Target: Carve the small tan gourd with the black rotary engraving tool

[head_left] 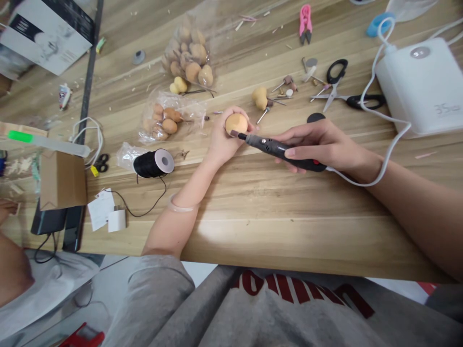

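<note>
My left hand point(224, 140) is closed around a small tan, gourd-like piece point(236, 123), its rounded side facing up. In my right hand point(321, 144) lies a black rotary tool point(278, 148), gripped along its body with the thumb on top. The brown tip of the tool meets the lower edge of the piece, or sits just in front of it; I cannot tell which. A white cord point(388, 159) runs from the tool's back end past my right wrist. Just beyond my hands lies a yellowish gourd-like piece point(259, 98) beside several small grinding bits point(287, 82).
Black-handled scissors point(334, 86) and a white power bank point(421, 89) are at the right. Pink nippers point(306, 24) lie farther back. Bags of tan pieces point(188, 53) and a black cord spool point(154, 163) are left of centre. A cardboard box point(63, 180) stands near another person's arm point(12, 267).
</note>
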The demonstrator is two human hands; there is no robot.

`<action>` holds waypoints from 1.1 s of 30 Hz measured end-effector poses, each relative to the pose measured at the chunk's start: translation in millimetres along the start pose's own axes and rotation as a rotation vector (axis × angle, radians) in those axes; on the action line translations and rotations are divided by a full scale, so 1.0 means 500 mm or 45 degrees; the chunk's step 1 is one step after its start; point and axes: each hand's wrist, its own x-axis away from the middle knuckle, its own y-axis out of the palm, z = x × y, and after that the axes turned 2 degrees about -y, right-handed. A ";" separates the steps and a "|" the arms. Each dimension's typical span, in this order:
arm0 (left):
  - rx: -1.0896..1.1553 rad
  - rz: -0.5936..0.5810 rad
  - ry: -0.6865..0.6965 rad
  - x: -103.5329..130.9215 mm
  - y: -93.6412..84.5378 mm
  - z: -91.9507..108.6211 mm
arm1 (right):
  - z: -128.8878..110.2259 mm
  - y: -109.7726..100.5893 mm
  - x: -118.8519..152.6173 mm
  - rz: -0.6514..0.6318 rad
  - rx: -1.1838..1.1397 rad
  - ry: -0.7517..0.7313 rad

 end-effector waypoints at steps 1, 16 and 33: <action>0.005 0.006 0.002 0.000 0.000 0.001 | 0.000 0.000 0.000 0.001 -0.006 -0.004; -0.206 0.119 -0.001 -0.002 -0.006 0.008 | -0.002 0.002 0.001 0.103 -0.004 -0.005; -0.226 0.114 -0.064 0.006 -0.005 -0.001 | -0.005 0.007 -0.001 0.242 -0.014 0.030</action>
